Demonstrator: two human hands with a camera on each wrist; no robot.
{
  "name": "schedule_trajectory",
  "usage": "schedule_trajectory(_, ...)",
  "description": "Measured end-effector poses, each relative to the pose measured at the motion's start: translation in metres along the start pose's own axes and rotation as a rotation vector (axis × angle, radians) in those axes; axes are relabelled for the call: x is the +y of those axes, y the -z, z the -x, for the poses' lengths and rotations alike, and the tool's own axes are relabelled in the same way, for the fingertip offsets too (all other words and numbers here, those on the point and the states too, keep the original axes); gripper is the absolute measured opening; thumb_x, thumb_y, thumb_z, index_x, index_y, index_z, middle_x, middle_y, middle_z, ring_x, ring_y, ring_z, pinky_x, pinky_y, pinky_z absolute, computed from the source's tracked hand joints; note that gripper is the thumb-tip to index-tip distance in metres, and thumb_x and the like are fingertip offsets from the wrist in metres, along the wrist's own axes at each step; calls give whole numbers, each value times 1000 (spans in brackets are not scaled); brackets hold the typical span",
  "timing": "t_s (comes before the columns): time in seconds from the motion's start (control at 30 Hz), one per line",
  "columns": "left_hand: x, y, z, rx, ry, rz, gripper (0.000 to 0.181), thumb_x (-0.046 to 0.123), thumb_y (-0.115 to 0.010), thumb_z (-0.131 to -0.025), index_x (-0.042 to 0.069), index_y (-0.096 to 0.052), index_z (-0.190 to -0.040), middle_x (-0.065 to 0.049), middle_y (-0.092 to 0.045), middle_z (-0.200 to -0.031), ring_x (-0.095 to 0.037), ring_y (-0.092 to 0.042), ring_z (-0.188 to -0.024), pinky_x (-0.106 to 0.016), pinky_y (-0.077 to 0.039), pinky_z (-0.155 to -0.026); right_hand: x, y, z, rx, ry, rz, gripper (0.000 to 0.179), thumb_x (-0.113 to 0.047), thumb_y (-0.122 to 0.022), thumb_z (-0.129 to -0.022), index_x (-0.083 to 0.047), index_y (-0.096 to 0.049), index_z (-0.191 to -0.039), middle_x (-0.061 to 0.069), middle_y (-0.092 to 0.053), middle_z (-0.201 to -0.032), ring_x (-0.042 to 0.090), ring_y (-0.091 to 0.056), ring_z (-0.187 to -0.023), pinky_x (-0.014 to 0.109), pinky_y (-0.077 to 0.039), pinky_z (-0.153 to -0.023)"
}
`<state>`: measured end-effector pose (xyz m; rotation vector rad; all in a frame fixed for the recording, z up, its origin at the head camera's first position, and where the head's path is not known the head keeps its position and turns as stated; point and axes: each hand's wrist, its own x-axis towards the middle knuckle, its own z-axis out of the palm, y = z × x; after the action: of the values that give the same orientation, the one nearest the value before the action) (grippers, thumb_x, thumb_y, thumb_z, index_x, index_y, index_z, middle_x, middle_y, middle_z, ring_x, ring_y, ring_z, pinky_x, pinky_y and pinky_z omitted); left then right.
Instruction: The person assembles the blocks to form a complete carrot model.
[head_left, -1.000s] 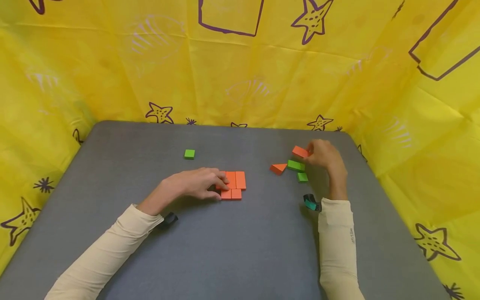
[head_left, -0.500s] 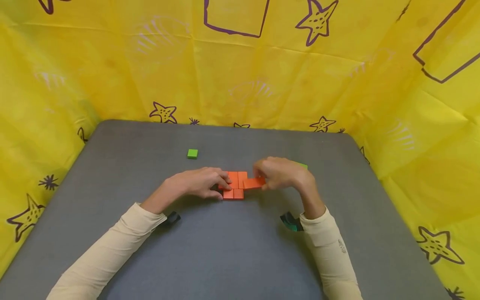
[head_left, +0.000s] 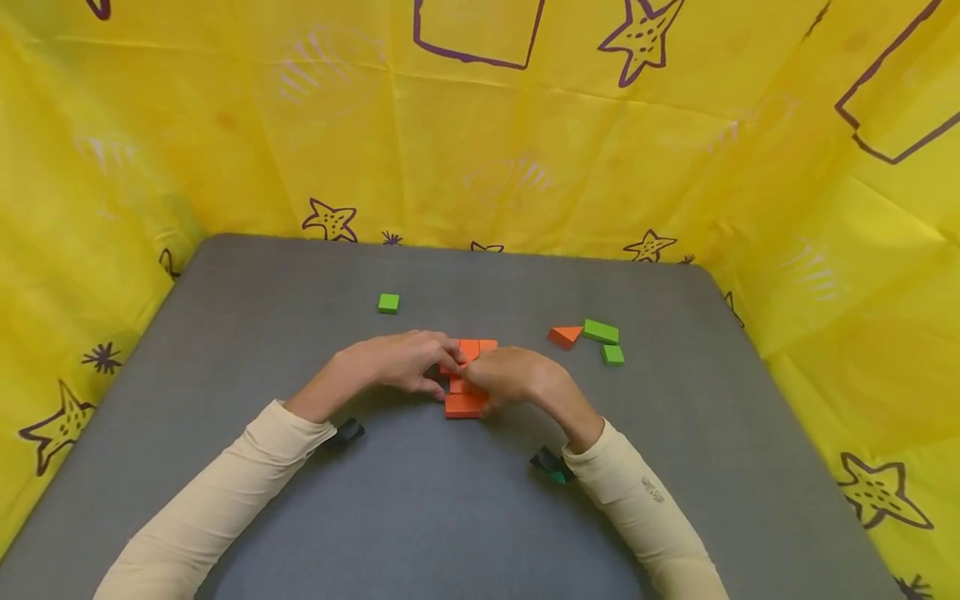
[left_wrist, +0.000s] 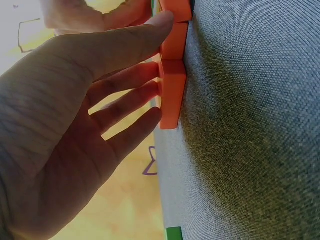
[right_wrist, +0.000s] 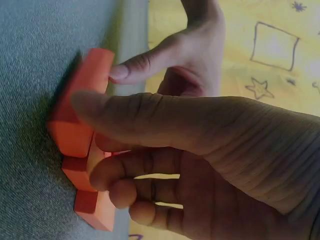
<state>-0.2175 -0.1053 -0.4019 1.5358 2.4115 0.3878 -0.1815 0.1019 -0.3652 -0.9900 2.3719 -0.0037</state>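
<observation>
Around the middle of the grey counter (head_left: 420, 525), orange blocks (head_left: 487, 344) lie flat in a tight cluster, with a long orange block (head_left: 462, 407) across its side toward the counter's near edge. The left hand (head_left: 405, 362) rests at the cluster's left, its fingers apart and touching the blocks. The right hand (head_left: 517, 375) pinches the long block, thumb against its near face and other fingers curled. Toward the counter's far right corner are an orange triangular block (head_left: 565, 337), a long green block (head_left: 601, 331) and a small green block (head_left: 612, 355). A green square block (head_left: 388, 303) lies left of centre, toward the far edge, before yellow patterned cloth (head_left: 450, 125).
</observation>
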Motion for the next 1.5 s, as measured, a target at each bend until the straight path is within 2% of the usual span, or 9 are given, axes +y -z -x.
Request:
schedule_trajectory(0.13, -1, 1, 1, 0, 11, -1, 42, 26, -85, -89, 9, -76, -126, -10, -69, -132, -27, -64, -124, -47, -52, -111, -4, -2, -6, 36, -18, 5, 34, -39, -86, -87, -14, -63, -84, -7, -43, -67, 11, -44, -66, 25, -36, -63)
schedule_trajectory(0.27, 0, 2, 1, 10, 11, 4, 41, 27, -86, -88, 9, -77, -124, -10, -69, -130, -26, -65, -121, -46, -54, -109, -6, -5, -11, 78, -47, 82, 42, -50, -84, -85, -18, -61, -73, -7, -44, -62, 11, -44, -64, 26, -37, -64)
schedule_trajectory(0.4, 0, 1, 0, 42, -2, 3, 38, 26, -87, -87, 10, -79, -120, -9, -69, -128, -26, -65, -119, -46, -55, -105, -6, -6, -13, 78, -66, 122, 43, -50, -84, -86, -20, -58, -71, -7, -43, -62, 11, -45, -64, 29, -42, -72)
schedule_trajectory(0.6, 2, -2, 0, 80, -1, -9, 29, 24, -87, -85, 10, -82, -110, -8, -71, -123, -24, -66, -114, -45, -57, -100, -6, -6, -13, 60, -46, 134, 43, -46, -82, -89, -19, -55, -69, -6, -45, -67, 13, -47, -68, 37, -46, -89)
schedule_trajectory(0.8, 1, -4, -1, 87, -7, -10, 26, 24, -87, -85, 10, -82, -106, -7, -71, -121, -23, -66, -111, -43, -58, -97, -5, -7, -14, 57, -33, 133, 42, -44, -81, -90, -19, -55, -70, -6, -45, -67, 13, -49, -68, 40, -47, -93)
schedule_trajectory(1.07, 0, -4, -2, 77, -8, 1, 29, 27, -87, -85, 10, -81, -108, -7, -70, -120, -23, -65, -112, -43, -57, -98, -1, -6, -11, 48, -48, 68, 41, -46, -82, -89, -19, -57, -72, -7, -42, -64, 11, -45, -65, 33, -42, -78)
schedule_trajectory(1.27, 1, -4, -2, 71, 0, -7, 35, 32, -88, -84, 10, -81, -110, -5, -69, -118, -21, -64, -110, -41, -58, -97, 0, -6, -12, 43, -48, 55, 36, -43, -82, -90, -18, -60, -74, -8, -40, -62, 11, -43, -65, 33, -41, -79)
schedule_trajectory(1.5, 3, -5, -4, 54, 36, 8, 36, 35, -87, -85, 11, -82, -112, -5, -69, -121, -21, -63, -112, -42, -57, -98, 3, -6, -12, 32, -32, 34, 38, -43, -82, -90, -18, -62, -70, -9, -40, -58, 10, -42, -61, 28, -38, -71)
